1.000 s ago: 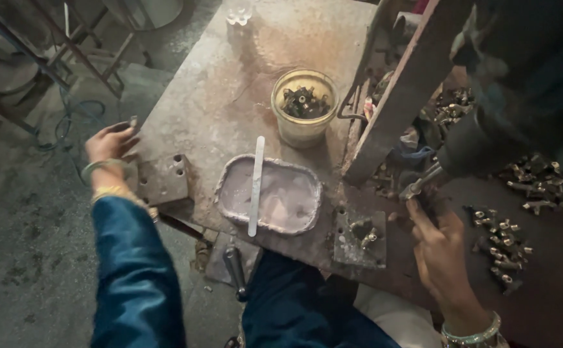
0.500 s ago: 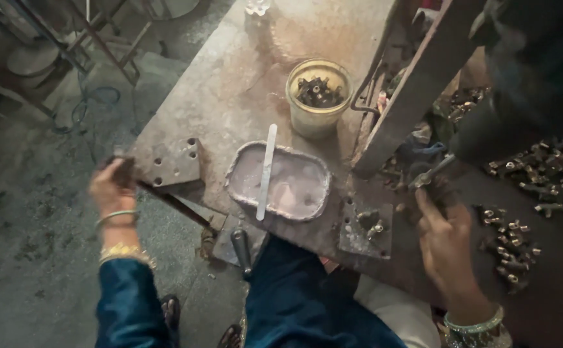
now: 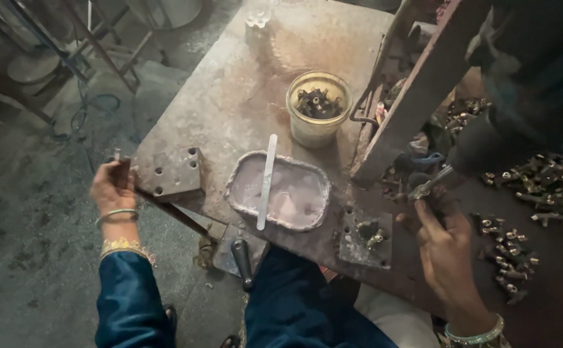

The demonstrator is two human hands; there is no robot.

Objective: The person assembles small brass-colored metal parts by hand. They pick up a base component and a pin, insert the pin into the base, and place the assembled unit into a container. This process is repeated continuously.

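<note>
Head view: the person is sitting at a rusty steel workbench (image 3: 230, 96), looking down at both hands.
Left hand (image 3: 110, 188): it is closing around a small dark handle or lever (image 3: 121, 169) at the bench's near-left corner, fingers curled over it; a thin pin is sticking up just above the knuckles.
Right hand (image 3: 446, 248): it is pinching a small metal fitting (image 3: 431, 183) between thumb and fingertips, holding it up toward the dark press frame just beyond the fingers.
Handling of the fitting: it is looking hard, stiff and light (probably brass or steel, possibly oily, so slippery); pinching its sides near the middle seems the safest hold, since so short a piece could easily roll out.
Handle: it is looking rigid and fixed, so a full wrap grip seems right.
Steel block (image 3: 175, 173): it is lying just to the right of the left hand, drilled with holes and looking heavy.
Tray (image 3: 239, 183): this shallow tray is holding pale liquid, with a flat strip (image 3: 267, 180) resting across it, between the two hands.
Loose fittings (image 3: 507, 254): they are lying in a heap just right of the right hand.
Edges: the bench edge is running directly under the left hand, with the floor below.
Open room: bare bench is showing beyond the tray; the right hand is working in tight quarters beside the slanted frame bar (image 3: 423, 90).
</note>
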